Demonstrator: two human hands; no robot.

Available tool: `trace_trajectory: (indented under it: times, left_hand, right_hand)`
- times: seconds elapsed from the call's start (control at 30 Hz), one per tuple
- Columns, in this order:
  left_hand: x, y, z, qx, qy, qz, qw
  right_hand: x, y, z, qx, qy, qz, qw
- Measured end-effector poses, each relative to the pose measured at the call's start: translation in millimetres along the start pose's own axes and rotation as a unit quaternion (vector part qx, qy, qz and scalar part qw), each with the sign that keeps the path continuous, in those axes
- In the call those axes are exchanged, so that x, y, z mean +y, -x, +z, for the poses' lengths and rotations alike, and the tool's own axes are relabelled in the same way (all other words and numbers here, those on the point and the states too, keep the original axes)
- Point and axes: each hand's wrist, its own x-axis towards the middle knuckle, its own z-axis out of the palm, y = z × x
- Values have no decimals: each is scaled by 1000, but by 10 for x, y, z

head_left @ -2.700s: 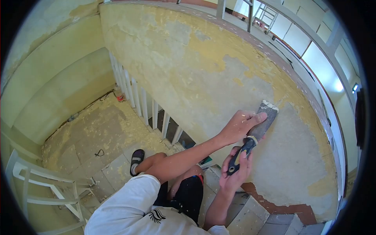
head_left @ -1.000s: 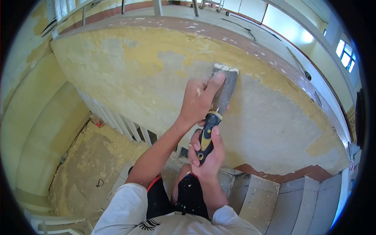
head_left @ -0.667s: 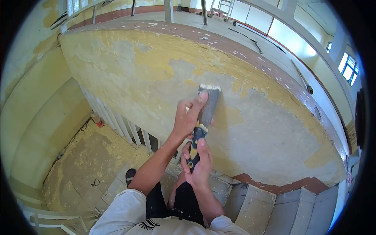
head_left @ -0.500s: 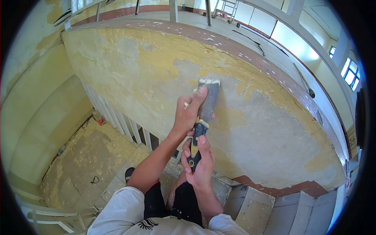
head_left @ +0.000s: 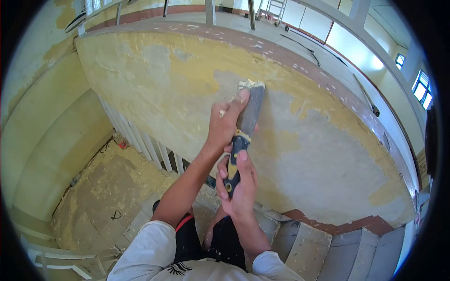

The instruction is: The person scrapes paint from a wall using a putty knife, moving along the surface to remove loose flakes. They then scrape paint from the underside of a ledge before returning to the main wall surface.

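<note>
A scraper (head_left: 252, 110) with a wide grey blade and a black and yellow handle lies against the curved wall (head_left: 323, 154). Its blade edge, covered with pale paint scraps, touches the wall below the yellow band. My left hand (head_left: 226, 119) grips the blade, thumb near the scraped edge, other fingers partly behind it. My right hand (head_left: 240, 182) is wrapped round the handle lower down. Around the blade, patches of yellow paint border bare grey plaster.
Stair steps (head_left: 307, 246) descend at the lower right. White railing bars (head_left: 136, 136) stand left of my arms. Paint flakes litter the tiled landing (head_left: 96, 201). Above the wall, a floor ledge (head_left: 225, 40) carries railing posts, with a ladder (head_left: 274, 10) beyond.
Both hands and the scraper have moved slightly up the wall. More loose paint is bunched at the blade edge, and the grip is the same.
</note>
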Motion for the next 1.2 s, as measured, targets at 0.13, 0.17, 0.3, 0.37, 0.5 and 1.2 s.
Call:
trace_trajectory:
  times: [0.13,0.17,0.3,0.37,0.5,1.2]
  left_hand:
    - [-185,75,-9,28,-11,0,1000]
    - [-158,48,-11,24,-9,13,1000]
    - [35,-65,-53,-2,-7,17,1000]
    - [85,-65,-90,-16,-25,30,999]
    - [-74,-6,-57,-22,-41,45,998]
    - [29,-39,102,-78,-53,41,995]
  right_hand:
    - [146,116,-73,8,-37,10,999]
    - [129,83,-65,3,-32,6,999]
    - [54,-94,19,-7,-3,-14,1000]
    - [95,-110,66,3,9,-27,1000]
    - [190,17,-2,26,-17,-20,999]
    - [104,4,-26,14,-42,-34,998]
